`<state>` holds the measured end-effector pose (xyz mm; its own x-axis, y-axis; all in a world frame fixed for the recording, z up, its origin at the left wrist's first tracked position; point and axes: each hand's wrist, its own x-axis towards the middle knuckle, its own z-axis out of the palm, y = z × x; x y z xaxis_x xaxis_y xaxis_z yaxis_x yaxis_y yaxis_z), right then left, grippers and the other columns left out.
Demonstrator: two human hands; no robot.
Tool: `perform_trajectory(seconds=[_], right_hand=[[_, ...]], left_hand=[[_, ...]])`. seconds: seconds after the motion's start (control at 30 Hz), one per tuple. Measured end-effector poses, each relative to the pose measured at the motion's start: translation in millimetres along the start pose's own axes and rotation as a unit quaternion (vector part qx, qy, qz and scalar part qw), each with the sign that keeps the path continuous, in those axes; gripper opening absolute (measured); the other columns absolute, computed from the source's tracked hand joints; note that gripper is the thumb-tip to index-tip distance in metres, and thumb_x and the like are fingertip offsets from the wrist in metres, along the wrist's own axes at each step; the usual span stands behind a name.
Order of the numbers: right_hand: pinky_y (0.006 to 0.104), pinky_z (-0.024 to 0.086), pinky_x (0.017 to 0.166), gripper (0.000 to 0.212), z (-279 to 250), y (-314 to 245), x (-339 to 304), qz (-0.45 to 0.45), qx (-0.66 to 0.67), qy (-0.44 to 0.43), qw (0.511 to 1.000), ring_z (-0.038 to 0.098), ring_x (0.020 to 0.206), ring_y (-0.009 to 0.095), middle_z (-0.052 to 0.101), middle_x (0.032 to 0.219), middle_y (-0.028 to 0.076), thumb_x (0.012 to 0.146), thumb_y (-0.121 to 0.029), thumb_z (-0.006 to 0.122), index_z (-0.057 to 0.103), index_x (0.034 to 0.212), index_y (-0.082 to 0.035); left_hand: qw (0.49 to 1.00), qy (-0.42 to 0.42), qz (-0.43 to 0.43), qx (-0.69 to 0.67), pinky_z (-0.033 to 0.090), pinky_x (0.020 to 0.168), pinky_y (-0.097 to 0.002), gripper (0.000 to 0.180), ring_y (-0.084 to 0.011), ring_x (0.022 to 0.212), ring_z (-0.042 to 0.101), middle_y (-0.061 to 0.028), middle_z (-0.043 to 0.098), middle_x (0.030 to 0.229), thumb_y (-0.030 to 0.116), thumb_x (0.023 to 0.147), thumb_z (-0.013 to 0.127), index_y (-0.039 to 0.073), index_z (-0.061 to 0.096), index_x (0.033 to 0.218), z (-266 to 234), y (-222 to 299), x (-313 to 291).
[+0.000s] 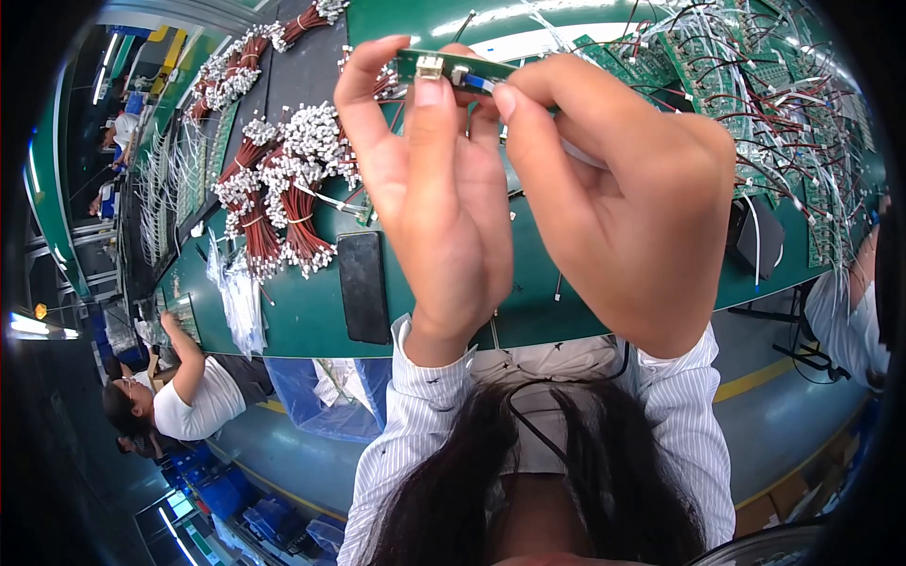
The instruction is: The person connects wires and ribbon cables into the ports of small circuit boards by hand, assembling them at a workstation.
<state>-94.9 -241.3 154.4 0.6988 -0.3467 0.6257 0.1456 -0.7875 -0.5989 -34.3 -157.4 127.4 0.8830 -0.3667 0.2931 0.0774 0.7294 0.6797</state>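
Hidden, cropped, too fine to make out

Narrow green circuit board: far face turned away; some fingers of bare left hand partly hidden behind it. Small blue-and-white strip: one end covered by bare right hand, whose remaining fingers are partly tucked out of sight. Whether strip sits fully in dark connector: too small to tell. Black angular box: partly behind right hand. Topmost red-brown wire bundle with white plugs: cropped by upper edge. White-clad person, far right: cut off by dark rim.
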Motion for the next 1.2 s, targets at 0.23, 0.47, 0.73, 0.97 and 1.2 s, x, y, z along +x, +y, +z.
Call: perform_trajectory(seconds=[0.23, 0.47, 0.73, 0.97, 1.2], right_hand=[[0.0198, 0.032, 0.038, 0.002, 2, -2, 0, -0.005, 0.007, 0.003, 1.0, 0.045, 0.04, 0.006, 0.051, 0.052, 0.004, 0.076, 0.002, 0.06, 0.06, 0.078, 0.0], [0.0198, 0.032, 0.039, 0.002, -1, -1, 1, -0.021, -0.004, -0.003, 1.0, 0.046, 0.042, 0.007, 0.055, 0.058, 0.003, 0.078, 0.002, 0.059, 0.059, 0.079, 0.0], [0.0214, 0.034, 0.04, 0.003, 2, -1, 0, -0.03, -0.008, 0.0, 1.0, 0.047, 0.043, 0.009, 0.058, 0.066, 0.004, 0.079, 0.002, 0.057, 0.058, 0.082, 0.002], [0.0216, 0.033, 0.04, 0.001, 0, -4, 2, -0.043, 0.0, -0.003, 0.999, 0.045, 0.043, 0.009, 0.056, 0.064, 0.004, 0.079, 0.002, 0.057, 0.057, 0.08, 0.002], [0.0209, 0.03, 0.039, 0.001, -7, -1, 2, -0.017, 0.012, -0.037, 0.999, 0.043, 0.043, 0.007, 0.054, 0.061, 0.004, 0.081, 0.001, 0.056, 0.057, 0.081, 0.001]], left_hand=[[1.0, -0.004, -0.007, 0.017, 0.042, 0.079, -0.0257, 0.033, -0.012, 0.088, 0.049, -0.0087, 0.052, 0.101, 0.006, 0.091, 0.046, 0.01, 0.033, 0.121, -2, 1, -1], [1.0, -0.011, 0.008, 0.017, 0.043, 0.08, -0.0278, 0.035, -0.0123, 0.088, 0.049, -0.0084, 0.051, 0.101, 0.005, 0.09, 0.047, 0.01, 0.032, 0.122, 2, 3, 0], [0.997, -0.003, 0.035, 0.067, 0.044, 0.075, -0.0286, 0.036, -0.0165, 0.088, 0.054, -0.0114, 0.053, 0.1, 0.009, 0.092, 0.043, 0.012, 0.03, 0.125, 6, 4, 1], [0.989, -0.019, 0.072, 0.129, 0.043, 0.078, -0.0248, 0.039, -0.0131, 0.09, 0.051, -0.0105, 0.051, 0.102, 0.001, 0.088, 0.047, 0.007, 0.032, 0.123, 5, 5, 2], [0.99, -0.031, 0.08, 0.108, 0.041, 0.079, -0.0229, 0.04, -0.0117, 0.094, 0.048, -0.0111, 0.048, 0.106, -0.004, 0.086, 0.05, 0.003, 0.034, 0.122, 3, 2, 2]])
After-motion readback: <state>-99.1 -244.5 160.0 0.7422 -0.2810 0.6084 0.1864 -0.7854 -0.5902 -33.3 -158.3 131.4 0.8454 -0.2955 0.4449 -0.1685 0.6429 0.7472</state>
